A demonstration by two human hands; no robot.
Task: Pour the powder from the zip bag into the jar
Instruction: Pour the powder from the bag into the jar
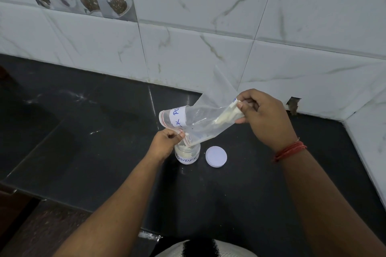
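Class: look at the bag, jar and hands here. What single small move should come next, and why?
Probably the right hand should lift its end of the bag higher. Powder clings near that raised end, while the left hand holds the bag's open mouth over the jar, so a steeper tilt should slide it down.

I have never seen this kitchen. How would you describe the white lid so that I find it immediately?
Look at the black countertop below the marble-tiled wall. Near its middle stands a small open jar labelled POWDER, under the zip bag held by both hands. The lid lies flat just right of the jar, apart from it: the only plain white round disc there.
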